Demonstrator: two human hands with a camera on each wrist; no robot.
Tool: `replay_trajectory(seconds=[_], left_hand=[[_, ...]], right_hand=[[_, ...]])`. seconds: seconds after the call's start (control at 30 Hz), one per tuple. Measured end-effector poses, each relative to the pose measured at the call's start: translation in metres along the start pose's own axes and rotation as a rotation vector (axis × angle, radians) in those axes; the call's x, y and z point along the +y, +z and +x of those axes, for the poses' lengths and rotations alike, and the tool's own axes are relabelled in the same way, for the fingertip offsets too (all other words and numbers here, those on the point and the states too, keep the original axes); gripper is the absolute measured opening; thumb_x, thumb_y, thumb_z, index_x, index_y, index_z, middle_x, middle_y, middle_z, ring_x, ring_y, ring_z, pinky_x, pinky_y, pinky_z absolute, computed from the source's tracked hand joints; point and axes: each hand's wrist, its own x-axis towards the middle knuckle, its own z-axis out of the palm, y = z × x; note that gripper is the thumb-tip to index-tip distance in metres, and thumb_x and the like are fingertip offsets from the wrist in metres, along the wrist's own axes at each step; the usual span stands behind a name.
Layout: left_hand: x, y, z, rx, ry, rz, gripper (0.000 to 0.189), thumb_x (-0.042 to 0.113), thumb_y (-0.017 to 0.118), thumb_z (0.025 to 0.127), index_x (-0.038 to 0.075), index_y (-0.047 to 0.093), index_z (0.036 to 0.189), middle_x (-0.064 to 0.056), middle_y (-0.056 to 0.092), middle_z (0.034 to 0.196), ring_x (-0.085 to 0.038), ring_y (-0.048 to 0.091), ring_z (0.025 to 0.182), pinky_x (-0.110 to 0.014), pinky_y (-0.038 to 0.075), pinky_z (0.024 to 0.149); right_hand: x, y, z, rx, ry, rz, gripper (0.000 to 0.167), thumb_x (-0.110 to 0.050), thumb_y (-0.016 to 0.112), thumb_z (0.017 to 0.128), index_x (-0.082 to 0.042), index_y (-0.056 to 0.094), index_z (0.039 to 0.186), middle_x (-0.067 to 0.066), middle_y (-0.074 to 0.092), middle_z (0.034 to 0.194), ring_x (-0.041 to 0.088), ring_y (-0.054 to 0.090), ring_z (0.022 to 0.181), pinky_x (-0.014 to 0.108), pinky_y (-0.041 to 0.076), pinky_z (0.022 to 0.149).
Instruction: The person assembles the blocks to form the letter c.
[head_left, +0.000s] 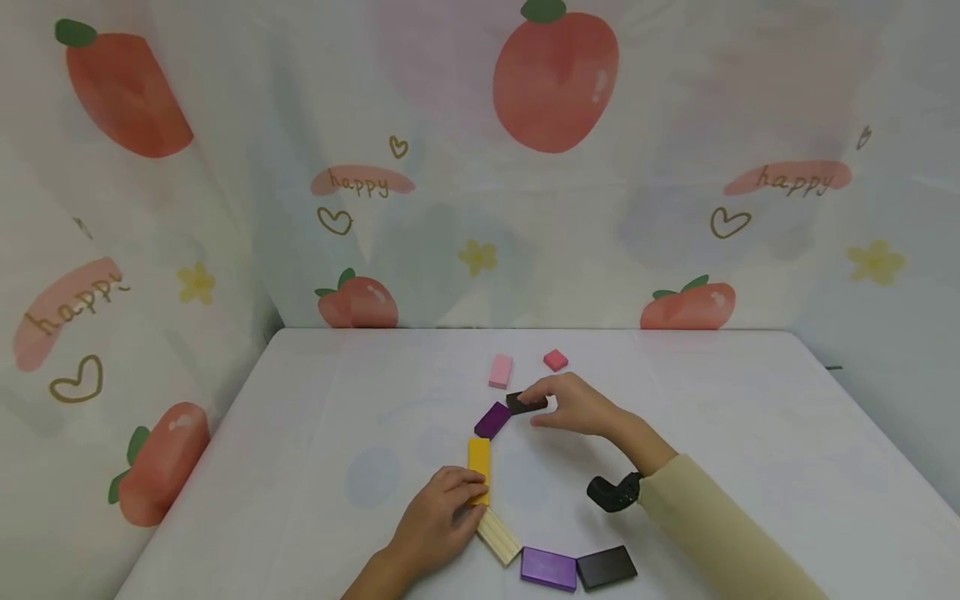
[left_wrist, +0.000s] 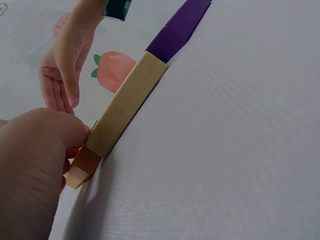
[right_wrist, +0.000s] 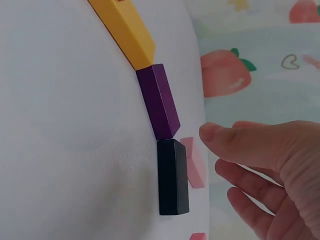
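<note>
In the head view my left hand (head_left: 438, 521) lies across the yellow block (head_left: 479, 454), its bent fingers over the top and the thumb by the joint with the wooden block (head_left: 500, 537). The left wrist view shows that thumb (left_wrist: 75, 131) right at the end of the wooden block (left_wrist: 127, 105). My right hand (head_left: 581, 406) hovers beside the upper black block (head_left: 525, 406). Its fingers are loosely bent and apart from the black block (right_wrist: 172, 177) in the right wrist view. A dark purple block (head_left: 492, 421) links the black and yellow ones.
The curved row continues near the front with a purple block (head_left: 548, 568) and another black block (head_left: 607, 567). Farther back lie a light pink block (head_left: 500, 371) and a small red-pink block (head_left: 556, 359). A black device (head_left: 615, 492) sticks out from the right wrist.
</note>
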Motion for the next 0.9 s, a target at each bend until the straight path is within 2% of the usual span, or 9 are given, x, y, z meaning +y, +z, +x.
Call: replay_trajectory(seconds=[0.27, 0.53, 0.63, 0.9], left_hand=[[-0.004, -0.001, -0.002, 0.020, 0.030, -0.011, 0.019, 0.015, 0.068, 0.082, 0.009, 0.069, 0.100, 0.005, 0.059, 0.108, -0.011, 0.051, 0.103, -0.023, 0.044, 0.089], [-0.004, -0.002, -0.002, 0.018, 0.038, -0.004, 0.019, 0.016, 0.067, 0.083, 0.009, 0.070, 0.100, 0.005, 0.059, 0.108, -0.010, 0.051, 0.102, -0.022, 0.044, 0.089], [-0.003, -0.003, -0.001, 0.025, 0.046, 0.001, 0.019, 0.015, 0.067, 0.082, 0.008, 0.070, 0.100, 0.004, 0.059, 0.107, -0.011, 0.051, 0.102, -0.022, 0.044, 0.088], [-0.004, -0.004, -0.001, 0.010, 0.041, 0.024, 0.019, 0.016, 0.067, 0.082, 0.010, 0.070, 0.100, 0.005, 0.059, 0.107, -0.010, 0.051, 0.102, -0.022, 0.043, 0.089]], right_hand=[[0.000, 0.002, 0.031, -0.017, 0.080, -0.089, 0.031, -0.003, 0.069, 0.079, 0.000, 0.065, 0.110, 0.010, 0.064, 0.107, 0.027, 0.057, 0.103, 0.041, 0.046, 0.089], [0.006, 0.000, 0.056, -0.008, 0.086, -0.134, 0.031, 0.000, 0.067, 0.080, 0.002, 0.063, 0.112, 0.013, 0.062, 0.111, 0.030, 0.053, 0.108, 0.044, 0.041, 0.094], [0.008, 0.001, 0.064, -0.019, 0.112, -0.157, 0.031, 0.001, 0.066, 0.082, 0.001, 0.063, 0.113, 0.013, 0.061, 0.113, 0.030, 0.052, 0.111, 0.044, 0.040, 0.096], [0.012, 0.014, 0.080, -0.053, 0.129, -0.259, 0.031, 0.001, 0.062, 0.085, -0.001, 0.062, 0.115, 0.014, 0.058, 0.118, 0.031, 0.049, 0.114, 0.043, 0.036, 0.099]])
